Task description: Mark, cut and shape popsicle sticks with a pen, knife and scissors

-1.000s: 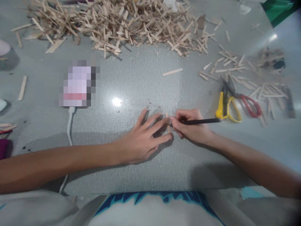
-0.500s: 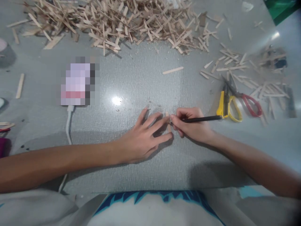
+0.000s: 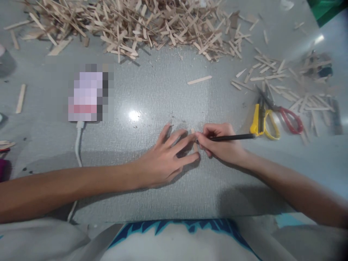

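Observation:
Palm down on the grey table (image 3: 152,98), my left hand (image 3: 170,157) has its fingers spread. Its fingertips press on a short wooden stick (image 3: 195,146) that lies nearly upright in view, partly covered by the fingers. My right hand (image 3: 221,141) is closed round a dark pencil-like stick (image 3: 235,137), its rear end pointing right. The tip of that tool is at the wooden stick, hidden behind my right fingers. Another wooden stick (image 3: 199,80) lies by itself farther up the table.
A large heap of wooden sticks (image 3: 152,27) spans the far side. Yellow-handled scissors (image 3: 255,121) and a red-handled cutting tool (image 3: 292,121) lie at right beside scattered sticks (image 3: 269,78). A blurred-out device (image 3: 87,94) with a white cable (image 3: 78,145) lies at left.
Both hands stay almost in place, the left fingers still on the stick and the right still holding the dark tool. The whole view shifts very slightly.

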`<state>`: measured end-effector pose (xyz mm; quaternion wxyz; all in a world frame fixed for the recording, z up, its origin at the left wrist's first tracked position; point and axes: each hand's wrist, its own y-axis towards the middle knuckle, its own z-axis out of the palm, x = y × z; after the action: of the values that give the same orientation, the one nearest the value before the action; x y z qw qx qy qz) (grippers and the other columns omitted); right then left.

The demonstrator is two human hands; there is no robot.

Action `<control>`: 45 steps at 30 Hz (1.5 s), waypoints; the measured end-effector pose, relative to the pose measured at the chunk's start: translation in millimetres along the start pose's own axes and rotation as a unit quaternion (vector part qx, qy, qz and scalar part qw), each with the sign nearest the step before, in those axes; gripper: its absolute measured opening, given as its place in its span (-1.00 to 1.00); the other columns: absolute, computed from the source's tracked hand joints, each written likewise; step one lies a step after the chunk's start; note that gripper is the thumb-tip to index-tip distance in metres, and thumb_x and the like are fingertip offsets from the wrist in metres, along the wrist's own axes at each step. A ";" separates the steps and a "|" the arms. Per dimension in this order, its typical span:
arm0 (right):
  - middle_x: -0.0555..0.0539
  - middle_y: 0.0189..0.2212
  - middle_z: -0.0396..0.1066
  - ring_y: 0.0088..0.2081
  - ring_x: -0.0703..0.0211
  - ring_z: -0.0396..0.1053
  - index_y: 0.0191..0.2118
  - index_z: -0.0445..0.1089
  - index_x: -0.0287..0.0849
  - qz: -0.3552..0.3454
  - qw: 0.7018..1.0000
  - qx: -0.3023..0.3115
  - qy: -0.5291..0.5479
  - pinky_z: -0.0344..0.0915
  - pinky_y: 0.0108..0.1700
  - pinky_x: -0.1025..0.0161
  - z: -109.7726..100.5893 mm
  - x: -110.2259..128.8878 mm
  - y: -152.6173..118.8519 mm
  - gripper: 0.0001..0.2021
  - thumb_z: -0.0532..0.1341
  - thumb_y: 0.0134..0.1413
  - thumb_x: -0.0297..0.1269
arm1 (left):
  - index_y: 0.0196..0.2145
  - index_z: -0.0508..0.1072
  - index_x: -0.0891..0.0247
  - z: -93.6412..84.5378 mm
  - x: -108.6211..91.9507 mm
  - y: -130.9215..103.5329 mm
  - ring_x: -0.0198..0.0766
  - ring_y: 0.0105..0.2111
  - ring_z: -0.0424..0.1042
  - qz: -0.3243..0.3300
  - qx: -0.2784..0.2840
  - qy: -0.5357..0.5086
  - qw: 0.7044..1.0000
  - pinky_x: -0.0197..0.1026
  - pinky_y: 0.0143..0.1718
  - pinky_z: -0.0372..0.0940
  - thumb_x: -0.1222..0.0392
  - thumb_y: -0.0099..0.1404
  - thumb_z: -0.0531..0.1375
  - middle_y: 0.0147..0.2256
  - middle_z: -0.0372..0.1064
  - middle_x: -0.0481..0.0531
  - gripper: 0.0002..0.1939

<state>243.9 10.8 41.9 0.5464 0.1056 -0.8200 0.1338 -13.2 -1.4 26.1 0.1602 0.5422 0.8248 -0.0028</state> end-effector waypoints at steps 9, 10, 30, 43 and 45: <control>0.10 -0.74 0.33 -0.71 0.36 0.27 -0.55 0.24 -0.10 -0.010 1.000 0.000 -0.009 0.14 -0.61 0.36 -0.1 3.0 -0.1 -0.52 0.30 0.46 -0.21 | 0.33 0.37 0.11 0.3 -0.6 1.0 0.40 0.49 0.10 -0.002 -0.002 0.003 1.000 0.69 0.47 -0.06 0.26 0.48 0.29 0.46 0.14 0.38 -0.49; 0.10 -0.74 0.33 -0.70 0.36 0.27 -0.55 0.24 -0.10 -0.014 1.000 0.001 -0.011 0.15 -0.60 0.36 -0.3 2.9 0.0 -0.52 0.30 0.45 -0.21 | 0.32 0.37 0.11 0.3 -0.7 1.1 0.40 0.49 0.10 -0.002 -0.003 0.002 1.000 0.69 0.47 -0.06 0.25 0.48 0.28 0.47 0.13 0.38 -0.50; 0.09 -0.75 0.33 -0.69 0.36 0.27 -0.58 0.25 -0.11 -0.030 0.999 0.017 -0.027 0.16 -0.57 0.35 -2.3 0.8 0.2 -0.50 0.29 0.46 -0.22 | 0.31 0.38 0.10 1.9 -0.3 0.1 0.37 0.48 0.11 -0.006 -0.011 -0.003 1.000 0.67 0.48 -0.08 0.23 0.49 0.29 0.45 0.17 0.35 -0.52; 0.09 -0.74 0.33 -0.69 0.35 0.25 -0.57 0.24 -0.11 -0.033 0.999 0.020 -0.029 0.11 -0.58 0.33 -2.3 1.3 0.5 -0.50 0.31 0.44 -0.21 | 0.30 0.43 0.10 0.2 -1.0 0.5 0.33 0.49 0.10 -0.007 -0.012 -0.012 1.000 0.66 0.49 -0.10 0.25 0.55 0.20 0.44 0.20 0.32 -0.59; 0.09 -0.74 0.33 -0.69 0.35 0.25 -0.58 0.23 -0.11 -0.034 0.999 0.020 -0.032 0.12 -0.58 0.33 -2.7 0.8 0.7 -0.50 0.31 0.44 -0.21 | 0.30 0.42 0.10 0.4 -0.8 0.4 0.33 0.50 0.09 -0.007 -0.010 -0.011 1.000 0.66 0.49 -0.10 0.25 0.55 0.20 0.44 0.20 0.32 -0.59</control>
<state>245.8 12.3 43.6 0.5218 0.1488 -0.8302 0.1276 -12.5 -2.0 26.0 0.1749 0.5348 0.8267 -0.0020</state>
